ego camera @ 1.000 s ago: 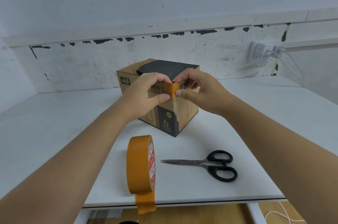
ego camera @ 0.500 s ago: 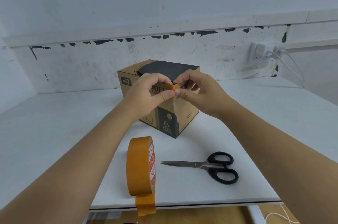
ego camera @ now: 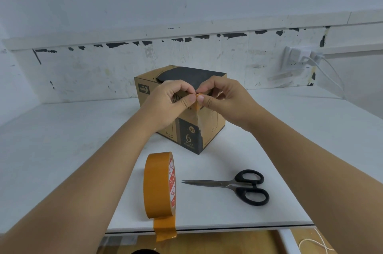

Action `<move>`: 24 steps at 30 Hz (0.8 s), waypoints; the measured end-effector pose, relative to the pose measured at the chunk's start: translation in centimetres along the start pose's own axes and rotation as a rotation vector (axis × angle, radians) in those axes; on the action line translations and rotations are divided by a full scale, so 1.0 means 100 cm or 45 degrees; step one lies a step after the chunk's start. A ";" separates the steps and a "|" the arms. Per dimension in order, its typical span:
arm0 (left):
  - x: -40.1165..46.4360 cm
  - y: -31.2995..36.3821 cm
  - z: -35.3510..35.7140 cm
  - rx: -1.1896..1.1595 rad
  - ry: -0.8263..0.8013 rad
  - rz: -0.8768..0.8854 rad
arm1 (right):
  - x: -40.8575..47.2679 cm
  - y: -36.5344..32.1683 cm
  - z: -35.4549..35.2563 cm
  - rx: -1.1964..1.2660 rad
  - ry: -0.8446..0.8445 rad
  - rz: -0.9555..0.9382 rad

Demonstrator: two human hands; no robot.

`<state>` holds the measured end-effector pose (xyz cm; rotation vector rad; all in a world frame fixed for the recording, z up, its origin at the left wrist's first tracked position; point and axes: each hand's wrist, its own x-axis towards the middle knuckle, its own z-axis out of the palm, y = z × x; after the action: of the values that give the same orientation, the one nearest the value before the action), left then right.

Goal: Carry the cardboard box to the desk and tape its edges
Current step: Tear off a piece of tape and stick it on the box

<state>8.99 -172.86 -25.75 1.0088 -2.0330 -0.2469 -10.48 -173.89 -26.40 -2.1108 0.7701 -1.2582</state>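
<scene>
A brown cardboard box [ego camera: 213, 127] with black printed panels stands on the white desk [ego camera: 62, 139], one corner turned toward me. At its near top corner my left hand [ego camera: 172, 101] and my right hand [ego camera: 222, 98] meet, each pinching a small piece of orange tape [ego camera: 198, 102] between thumb and fingers. The tape piece lies over the box's vertical corner edge and is mostly hidden by my fingertips. An orange tape roll [ego camera: 159, 185] stands on edge near the desk's front, its loose end hanging over the desk edge.
Black-handled scissors [ego camera: 238, 186] lie shut to the right of the roll, blades pointing left. A wall socket with a white cable [ego camera: 300, 56] sits at the back right. The desk's front edge runs just below the roll; wooden floor shows beneath.
The orange tape piece shows less than before, as my fingertips have closed together over it at the box corner. Box, roll and scissors have stayed put.
</scene>
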 end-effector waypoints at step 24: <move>-0.002 -0.002 0.005 0.010 0.045 0.016 | -0.002 0.003 0.005 -0.119 0.068 -0.014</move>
<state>8.80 -172.96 -26.25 0.9980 -2.0092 -0.2127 -10.14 -173.80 -26.94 -2.1654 0.8571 -1.3120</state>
